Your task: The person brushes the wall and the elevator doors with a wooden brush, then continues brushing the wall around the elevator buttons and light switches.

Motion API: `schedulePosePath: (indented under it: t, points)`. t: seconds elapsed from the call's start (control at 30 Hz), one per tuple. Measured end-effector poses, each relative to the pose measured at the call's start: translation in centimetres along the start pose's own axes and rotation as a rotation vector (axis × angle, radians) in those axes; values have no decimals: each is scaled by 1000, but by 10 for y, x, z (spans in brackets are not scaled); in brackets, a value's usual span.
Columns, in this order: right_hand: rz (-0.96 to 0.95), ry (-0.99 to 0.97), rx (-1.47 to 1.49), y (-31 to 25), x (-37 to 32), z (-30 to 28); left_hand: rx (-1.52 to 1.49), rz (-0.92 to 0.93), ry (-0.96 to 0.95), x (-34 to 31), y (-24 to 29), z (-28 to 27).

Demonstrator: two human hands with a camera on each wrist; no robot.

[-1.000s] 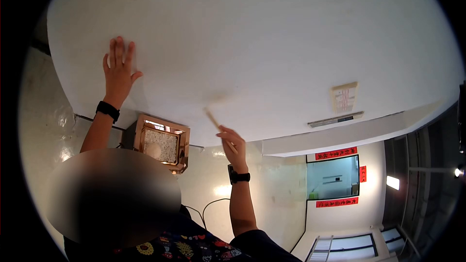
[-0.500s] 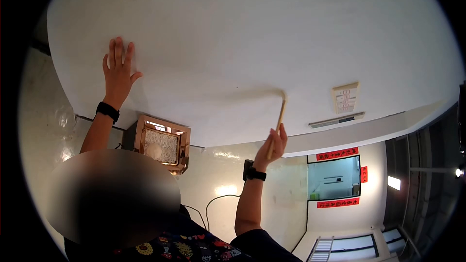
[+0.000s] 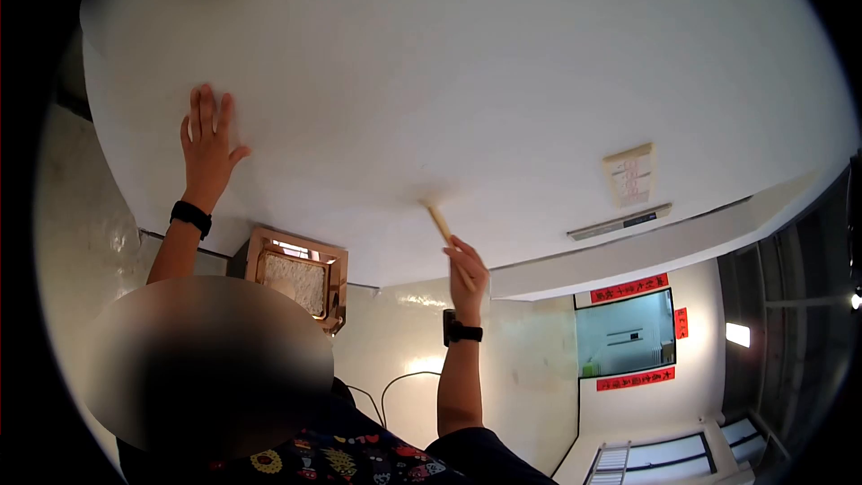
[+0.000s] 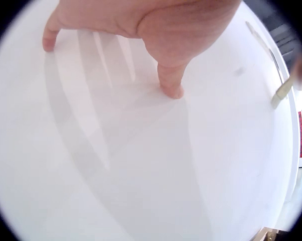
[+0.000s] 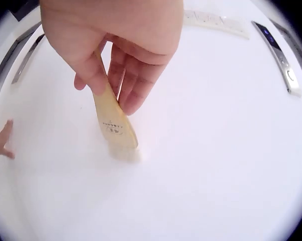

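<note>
My right hand pinches the wooden handle of a brush between thumb and fingers. In the right wrist view the brush has dark printed characters on its handle, and its pale bristles touch a smooth white surface. My left hand rests on the same surface to the left, fingers spread and fairly straight. The left wrist view shows that hand's thumb and one outer finger touching the surface, with the brush at the far right.
A copper-coloured framed box with pale granular contents stands below the surface's near edge. A switch panel and a narrow strip with a display are on the surface at right. Beyond are a doorway with red banners and cables.
The brush and right hand moved right along the surface, then back left. My left hand stays spread on the surface; the whole head view has shifted slightly.
</note>
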State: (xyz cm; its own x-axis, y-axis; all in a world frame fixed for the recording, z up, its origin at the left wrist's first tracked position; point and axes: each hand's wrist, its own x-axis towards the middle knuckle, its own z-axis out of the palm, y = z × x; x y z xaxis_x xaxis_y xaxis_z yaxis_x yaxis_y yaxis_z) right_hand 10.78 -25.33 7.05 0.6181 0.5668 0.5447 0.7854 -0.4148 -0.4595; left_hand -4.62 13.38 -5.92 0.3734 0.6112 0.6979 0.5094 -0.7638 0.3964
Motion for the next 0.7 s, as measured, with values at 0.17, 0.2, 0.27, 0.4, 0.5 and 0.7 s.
schedulePosePath:
  t: [0.17, 0.2, 0.27, 0.4, 0.5, 0.7]
  points:
    - [-117, 335, 8, -2, 24, -41, 29, -21, -30, 0, 1, -1]
    - [-175, 413, -53, 1, 25, -48, 18, -21, -20, 0, 2, -1]
    - [-168, 558, -17, 15, 25, -56, -6, -15, 2, 0, 6, 0]
    - [-92, 668, 109, 57, 15, -54, 61, -76, -22, -1, 14, -2]
    - [-109, 626, 229, 74, 1, -46, 59, -139, -47, -2, 25, -11]
    - [203, 660, 630, 92, -28, -40, -63, -149, -143, -25, 75, -51]
